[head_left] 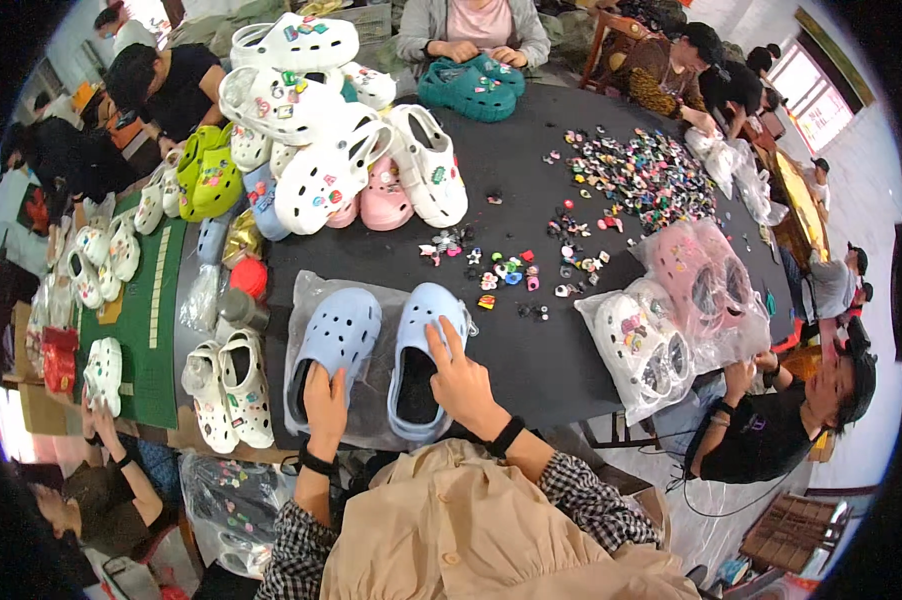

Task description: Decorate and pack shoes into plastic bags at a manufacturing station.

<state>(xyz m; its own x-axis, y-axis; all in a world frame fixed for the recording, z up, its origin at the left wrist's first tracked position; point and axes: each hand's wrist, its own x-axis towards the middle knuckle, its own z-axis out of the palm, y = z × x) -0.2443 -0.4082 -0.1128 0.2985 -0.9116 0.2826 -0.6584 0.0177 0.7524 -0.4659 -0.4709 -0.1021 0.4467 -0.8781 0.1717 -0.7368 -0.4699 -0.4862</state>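
Note:
Two plain light blue clogs lie side by side in front of me on a clear plastic bag (370, 425), toes pointing away. My left hand (324, 408) reaches into the opening of the left clog (347, 318), its fingers partly hidden inside and closed on the upper. My right hand (461, 382) grips the right clog (427, 303) at the side of its opening, two fingers stretched over the upper. Beyond them, several small decorative shoe charms (509, 270) are scattered on the black table (531, 365).
A tall heap of decorated white clogs (311, 190) stands at the back left. White clogs (241, 385) stand left of me; bagged pink and white clogs (631, 335) lie right. A big charm pile (641, 175) covers the back right. Across, a person handles green clogs (471, 88). Other people sit around.

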